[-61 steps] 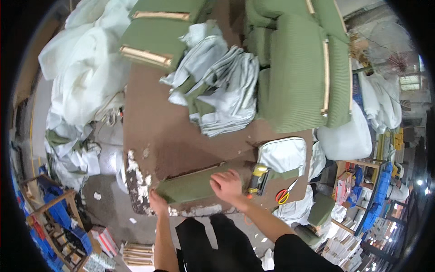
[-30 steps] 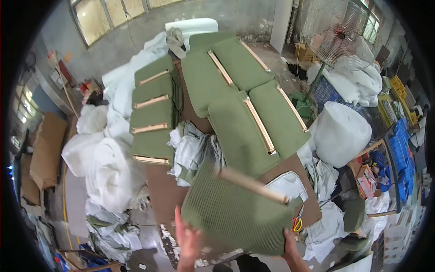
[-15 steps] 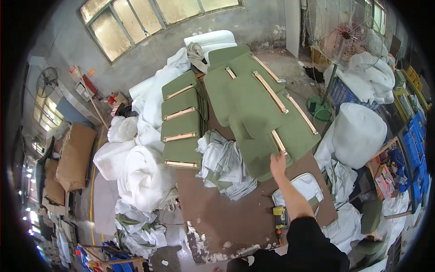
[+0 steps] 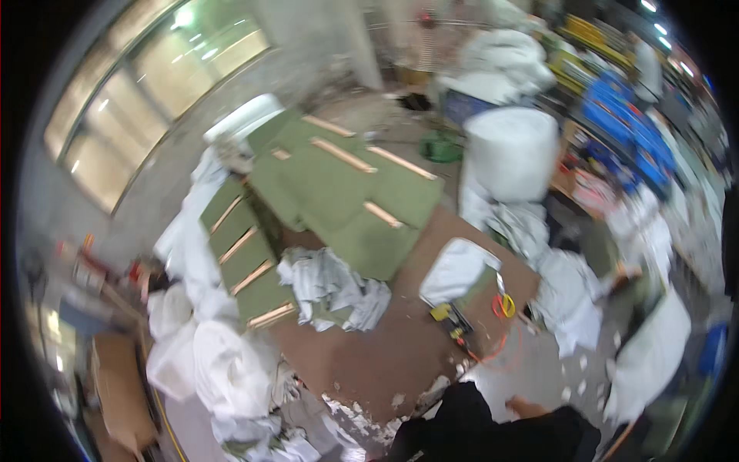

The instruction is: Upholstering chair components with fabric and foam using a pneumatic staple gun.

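My right hand (image 4: 522, 406) is low in the picture, between dark sleeves and over the pale floor by the table's edge. It is small and smeared, so whether it holds anything does not show. I cannot see my left hand. On the brown table (image 4: 354, 358) lie large green panels (image 4: 339, 192) with light wooden strips across them. Left of these, smaller green pieces (image 4: 245, 266) overlap in a row, each with a strip. A crumpled grey-white cloth (image 4: 331, 289) sits between them and the near edge. A white padded piece (image 4: 456, 271) rests at the right.
Scissors (image 4: 503, 303) with yellow and red handles lie at the table's right edge. Beside them is a yellow and black tool (image 4: 451, 319) with an orange hose. White rolls (image 4: 511, 154) and fabric heaps (image 4: 570, 292) stand right; more white bundles (image 4: 231, 366) crowd the left.
My view has turned right, so the table sits further left and tilted. My right hand has left the strip on the green panel and come back down near my body.
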The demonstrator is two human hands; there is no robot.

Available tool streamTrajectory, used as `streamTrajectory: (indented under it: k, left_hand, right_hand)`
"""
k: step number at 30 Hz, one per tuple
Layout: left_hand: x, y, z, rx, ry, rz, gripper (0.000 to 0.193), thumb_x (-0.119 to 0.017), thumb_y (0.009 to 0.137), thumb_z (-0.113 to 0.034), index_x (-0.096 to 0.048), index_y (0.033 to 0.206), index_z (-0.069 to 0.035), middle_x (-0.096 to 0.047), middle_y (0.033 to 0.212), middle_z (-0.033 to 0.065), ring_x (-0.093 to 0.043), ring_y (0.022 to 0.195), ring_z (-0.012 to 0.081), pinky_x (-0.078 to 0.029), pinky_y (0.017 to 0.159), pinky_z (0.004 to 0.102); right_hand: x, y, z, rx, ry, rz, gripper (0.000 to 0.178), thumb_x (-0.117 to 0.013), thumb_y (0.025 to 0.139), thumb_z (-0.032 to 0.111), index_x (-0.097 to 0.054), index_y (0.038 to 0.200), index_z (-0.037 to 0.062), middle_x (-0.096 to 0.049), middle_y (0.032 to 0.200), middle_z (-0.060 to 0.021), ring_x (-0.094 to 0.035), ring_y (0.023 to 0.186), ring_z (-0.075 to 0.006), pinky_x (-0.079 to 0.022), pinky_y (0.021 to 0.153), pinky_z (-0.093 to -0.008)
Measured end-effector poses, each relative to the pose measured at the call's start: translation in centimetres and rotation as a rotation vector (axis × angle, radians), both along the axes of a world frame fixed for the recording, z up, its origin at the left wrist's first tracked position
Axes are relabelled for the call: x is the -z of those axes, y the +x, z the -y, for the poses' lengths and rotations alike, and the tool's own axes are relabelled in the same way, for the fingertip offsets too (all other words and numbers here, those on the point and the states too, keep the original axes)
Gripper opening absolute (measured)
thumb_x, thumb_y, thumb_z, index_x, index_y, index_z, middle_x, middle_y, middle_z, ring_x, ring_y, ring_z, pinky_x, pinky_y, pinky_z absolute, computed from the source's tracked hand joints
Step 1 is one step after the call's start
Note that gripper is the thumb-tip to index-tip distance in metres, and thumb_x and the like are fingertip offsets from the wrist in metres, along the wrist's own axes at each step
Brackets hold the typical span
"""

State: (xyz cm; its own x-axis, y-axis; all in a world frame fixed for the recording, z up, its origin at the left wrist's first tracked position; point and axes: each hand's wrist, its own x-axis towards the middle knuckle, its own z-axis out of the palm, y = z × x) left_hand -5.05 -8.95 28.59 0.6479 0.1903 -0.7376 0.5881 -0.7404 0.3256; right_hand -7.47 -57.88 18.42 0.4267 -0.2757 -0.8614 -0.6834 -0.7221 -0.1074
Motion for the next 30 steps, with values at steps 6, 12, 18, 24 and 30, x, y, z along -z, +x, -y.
streamTrajectory:
  k: [6, 12, 18, 24, 30]
  left_hand:
    - [-0.9, 1.5, -6.4, 0.479, -0.194, 0.350, 0.041, -0.056, 0.092, -0.028, -0.056, 0.120, 0.002, -0.065, 0.097, 0.0212, -0.063, 0.089, 0.0356, -0.049, 0.079, 0.0415]
    - [0.0, -2.5, -10.9, 0.211, -0.446, -0.062, 0.034, -0.055, 0.099, -0.024, -0.054, 0.123, 0.000, -0.064, 0.095, 0.0077, -0.057, 0.081, 0.0120, -0.047, 0.069, 0.0259]
    - [0.7, -6.7, -16.0, 0.758, -0.034, -0.191, 0.035, -0.055, 0.098, -0.025, -0.057, 0.122, 0.001, -0.065, 0.094, 0.0086, -0.058, 0.080, 0.0161, -0.047, 0.072, 0.0290]
    - [-0.6, -8.7, -9.2, 0.990, -0.063, -0.132, 0.036, -0.056, 0.097, -0.026, -0.060, 0.121, 0.001, -0.066, 0.094, 0.0094, -0.059, 0.079, 0.0203, -0.048, 0.074, 0.0321]
    - [-2.6, -17.2, -0.1, 0.777, -0.278, -0.165, 0.030, -0.053, 0.100, -0.028, -0.063, 0.098, 0.000, -0.054, 0.075, -0.0019, -0.047, 0.069, 0.0061, -0.037, 0.058, 0.0239]
  right_hand:
    - [-3.4, -1.7, -10.8, 0.618, -0.107, 0.672, 0.041, -0.060, 0.080, 0.018, -0.064, 0.120, 0.0113, -0.066, 0.114, -0.0222, -0.061, 0.109, -0.0393, -0.050, 0.094, -0.0451]
    - [-7.7, -20.3, -22.9, 0.996, -0.020, 0.238, 0.041, -0.056, 0.081, 0.021, -0.065, 0.121, 0.0130, -0.064, 0.121, -0.0204, -0.061, 0.114, -0.0374, -0.048, 0.099, -0.0435]
    - [-9.1, -38.8, -30.2, 1.546, -0.098, -0.207, 0.052, -0.065, 0.079, 0.026, -0.060, 0.125, 0.0016, -0.058, 0.128, -0.0280, -0.056, 0.121, -0.0416, -0.044, 0.104, -0.0450]
    - [-8.1, -46.7, -29.1, 1.624, -0.227, -0.123, 0.060, -0.058, 0.083, 0.029, -0.044, 0.138, 0.0089, -0.047, 0.139, -0.0260, -0.050, 0.126, -0.0438, -0.043, 0.104, -0.0514]
    - [2.5, -57.2, -17.9, 1.666, -0.315, -0.090, 0.048, -0.059, 0.083, 0.031, -0.057, 0.127, 0.0112, -0.057, 0.128, -0.0232, -0.056, 0.120, -0.0410, -0.046, 0.101, -0.0475]
